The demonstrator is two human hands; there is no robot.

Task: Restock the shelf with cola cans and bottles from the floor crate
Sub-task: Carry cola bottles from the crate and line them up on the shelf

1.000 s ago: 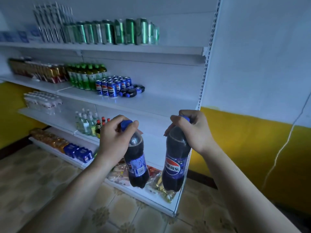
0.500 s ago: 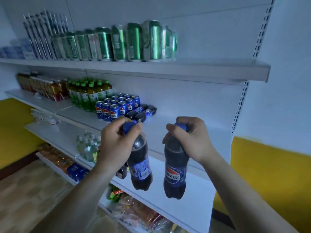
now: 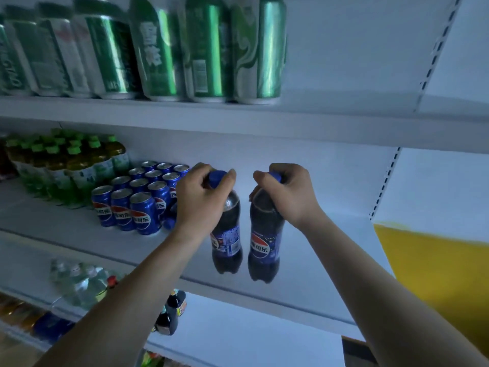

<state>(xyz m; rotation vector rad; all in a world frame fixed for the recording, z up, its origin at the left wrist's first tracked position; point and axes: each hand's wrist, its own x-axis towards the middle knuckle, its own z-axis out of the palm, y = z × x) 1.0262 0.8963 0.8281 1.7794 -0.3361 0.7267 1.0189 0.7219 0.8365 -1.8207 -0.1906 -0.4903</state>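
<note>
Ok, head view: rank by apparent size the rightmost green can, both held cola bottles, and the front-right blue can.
1. Green can: looks largest, though it is nearer the camera and cropped.
2. Left bottle and right bottle: alike.
3. Blue can: smallest.

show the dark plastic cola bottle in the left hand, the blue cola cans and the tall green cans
left dark plastic cola bottle [image 3: 227, 241]: head view, its blue label
blue cola cans [image 3: 144, 218]: head view, front can's side
tall green cans [image 3: 206, 49]: head view, one can's side

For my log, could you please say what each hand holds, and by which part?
The left hand grips the left cola bottle at its capped neck; right hand, the right cola bottle likewise.
</note>
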